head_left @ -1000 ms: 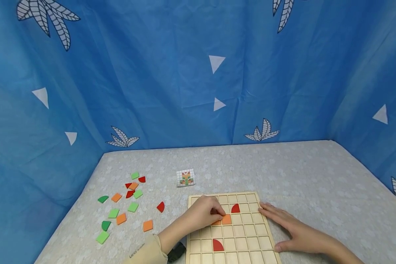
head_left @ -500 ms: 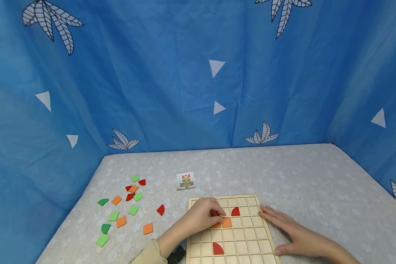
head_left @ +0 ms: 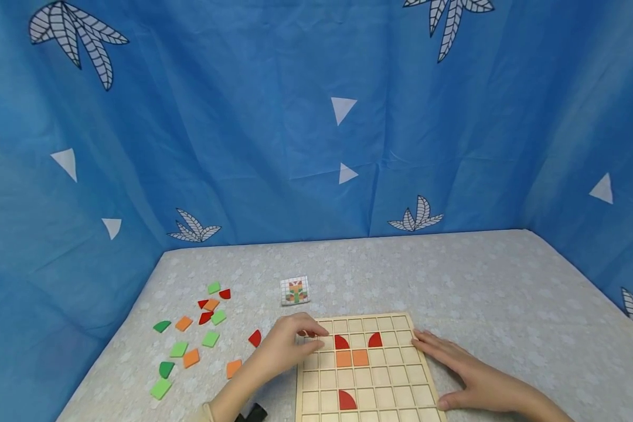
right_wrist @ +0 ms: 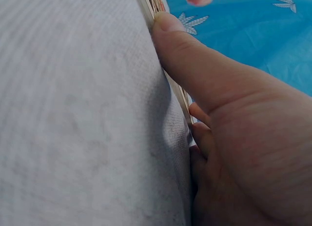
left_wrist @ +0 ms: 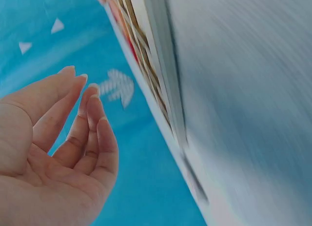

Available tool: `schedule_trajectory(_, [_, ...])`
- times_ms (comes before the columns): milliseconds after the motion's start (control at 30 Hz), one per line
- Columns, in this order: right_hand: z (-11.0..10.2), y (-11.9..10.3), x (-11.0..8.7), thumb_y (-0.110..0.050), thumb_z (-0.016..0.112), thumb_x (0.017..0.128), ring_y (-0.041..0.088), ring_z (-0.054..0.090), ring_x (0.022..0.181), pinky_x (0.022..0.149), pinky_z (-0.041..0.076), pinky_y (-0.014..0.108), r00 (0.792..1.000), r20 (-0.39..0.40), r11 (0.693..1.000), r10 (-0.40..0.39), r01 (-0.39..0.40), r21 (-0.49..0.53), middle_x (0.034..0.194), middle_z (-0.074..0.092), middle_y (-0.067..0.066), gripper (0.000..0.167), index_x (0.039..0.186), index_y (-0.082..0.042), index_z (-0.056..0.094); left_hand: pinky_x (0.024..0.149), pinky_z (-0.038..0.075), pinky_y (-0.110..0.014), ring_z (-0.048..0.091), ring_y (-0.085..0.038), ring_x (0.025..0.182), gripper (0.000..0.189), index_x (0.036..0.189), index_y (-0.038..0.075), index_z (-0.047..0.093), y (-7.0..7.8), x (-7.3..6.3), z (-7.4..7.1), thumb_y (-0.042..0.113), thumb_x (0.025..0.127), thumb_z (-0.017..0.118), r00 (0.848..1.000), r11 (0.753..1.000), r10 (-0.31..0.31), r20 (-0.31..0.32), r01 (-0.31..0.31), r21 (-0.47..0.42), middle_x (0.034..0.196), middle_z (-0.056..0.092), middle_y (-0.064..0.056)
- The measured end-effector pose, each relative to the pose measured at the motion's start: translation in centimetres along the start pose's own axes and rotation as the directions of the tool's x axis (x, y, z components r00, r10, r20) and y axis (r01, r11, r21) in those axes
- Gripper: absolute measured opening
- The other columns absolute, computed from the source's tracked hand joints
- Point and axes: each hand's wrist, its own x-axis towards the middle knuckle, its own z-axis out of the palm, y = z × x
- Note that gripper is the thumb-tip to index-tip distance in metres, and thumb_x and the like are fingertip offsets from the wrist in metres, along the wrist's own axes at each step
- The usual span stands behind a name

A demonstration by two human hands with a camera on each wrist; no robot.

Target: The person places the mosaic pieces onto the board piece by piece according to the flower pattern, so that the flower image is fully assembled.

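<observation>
Left hand (head_left: 289, 341) now farther left, loosely curved; right hand (head_left: 468, 371) spread against the grid board (head_left: 382, 376).

On my feed: pale wood board (head_left: 383, 376), gridded; red quarter-rounds (head_left: 347, 400) and plain orange squares (head_left: 360, 358) on it. I see loose pieces (head_left: 210, 339) too: light green, dark green, orange, red. Card (head_left: 294, 291): white grid, orange-red-green motif. Tabletop (head_left: 485, 281) grey, pale floral print. Backdrop (head_left: 242, 117) blue, white triangles (head_left: 343, 109), white leaves (head_left: 422, 211) outlined black.

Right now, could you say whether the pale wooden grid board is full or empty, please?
Partly filled: the board shows two orange square tiles and three red quarter-circles, many cells bare.
</observation>
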Motion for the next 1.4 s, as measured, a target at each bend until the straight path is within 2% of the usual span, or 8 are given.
schedule_trajectory(133, [0.0,-0.2,0.0,-0.036,0.072,0.079,0.0,0.012,0.135,0.095,0.035,0.036,1.0,0.003,1.0,0.028,-0.028,0.002,0.152,0.021,0.011,0.085,0.148,-0.014,0.028,0.07,0.048,-0.032,0.058,-0.012,0.081,0.015,0.098,0.011,0.073,-0.9,-1.9,-2.2,0.009,0.083,0.071,0.996,0.996,-0.047,-0.07,0.052,0.066,0.09,0.065,0.003])
schedule_trajectory(233, [0.0,-0.4,-0.1,-0.037,0.072,0.08,-0.002,0.011,0.135,0.096,0.035,0.035,0.999,0.006,0.999,0.038,-0.038,0.007,0.152,0.02,0.01,0.084,0.148,-0.014,0.028,0.067,0.049,-0.033,0.058,-0.019,0.08,0.02,0.102,0.01,0.071,-1.7,-3.6,-3.9,0.01,0.082,0.073,0.993,0.993,-0.083,-0.083,0.09,0.08,0.093,0.065,0.0])
schedule_trajectory(467, [0.0,-0.4,0.0,-0.034,0.073,0.079,0.002,0.013,0.135,0.094,0.036,0.038,1.0,0.007,1.0,0.012,-0.012,0.003,0.152,0.021,0.012,0.085,0.148,-0.013,0.028,0.075,0.047,-0.035,0.054,-0.02,0.09,0.045,0.121,0.009,0.061,-5.3,-7.3,-7.5,0.021,0.08,0.076,0.987,0.987,-0.151,0.048,0.148,0.062,0.108,0.06,-0.002])
schedule_trajectory(600, [0.0,-0.4,0.0,-0.035,0.073,0.079,0.002,0.013,0.135,0.094,0.036,0.038,1.0,0.009,1.0,0.014,-0.014,0.003,0.152,0.021,0.012,0.085,0.148,-0.013,0.028,0.079,0.045,-0.032,0.051,-0.021,0.096,0.045,0.121,0.009,0.061,-7.3,-8.7,-8.8,0.024,0.081,0.075,0.979,0.988,-0.15,0.135,0.155,-0.022,0.113,0.057,-0.005])
schedule_trajectory(800, [-0.1,-0.3,-0.2,-0.037,0.073,0.079,-0.001,0.011,0.135,0.094,0.037,0.039,0.999,0.004,0.999,0.034,-0.034,-0.01,0.152,0.021,0.011,0.085,0.148,-0.014,0.028,0.085,0.043,-0.026,0.051,-0.017,0.101,0.04,0.12,0.009,0.063,-9.1,-9.5,-9.2,0.019,0.082,0.074,0.965,0.975,-0.141,0.222,0.174,-0.137,0.113,0.053,-0.008])
schedule_trajectory(1000, [-0.1,-0.1,-0.2,-0.037,0.073,0.078,0.005,0.014,0.136,0.094,0.037,0.039,1.0,-0.01,1.0,0.017,-0.018,-0.026,0.152,0.022,0.011,0.085,0.148,-0.015,0.029,0.081,0.044,-0.025,0.052,-0.017,0.095,0.033,0.116,0.005,0.065,-9.8,-9.7,-9.2,0.016,0.085,0.07,0.975,0.977,-0.091,0.202,0.127,-0.174,0.106,0.056,-0.01])
schedule_trajectory(1267, [-0.4,-0.4,0.1,-0.037,0.072,0.079,0.006,0.015,0.136,0.093,0.037,0.042,1.0,-0.002,0.999,0.031,-0.031,-0.013,0.152,0.021,0.01,0.084,0.148,-0.015,0.029,0.08,0.044,-0.026,0.051,-0.017,0.094,0.031,0.113,0.008,0.066,-10.0,-9.7,-9.2,0.017,0.083,0.072,0.975,0.972,-0.118,0.191,0.152,-0.178,0.106,0.055,-0.01])
schedule_trajectory(1400, [-0.4,-0.4,0.1,-0.035,0.073,0.079,0.006,0.014,0.136,0.093,0.036,0.041,1.0,0.003,1.0,0.024,-0.024,-0.003,0.152,0.02,0.012,0.085,0.148,-0.014,0.028,0.082,0.043,-0.025,0.05,-0.016,0.095,0.029,0.11,0.01,0.065,-10.0,-9.7,-9.1,0.017,0.083,0.072,0.975,0.976,-0.1,0.196,0.134,-0.17,0.107,0.054,-0.009])
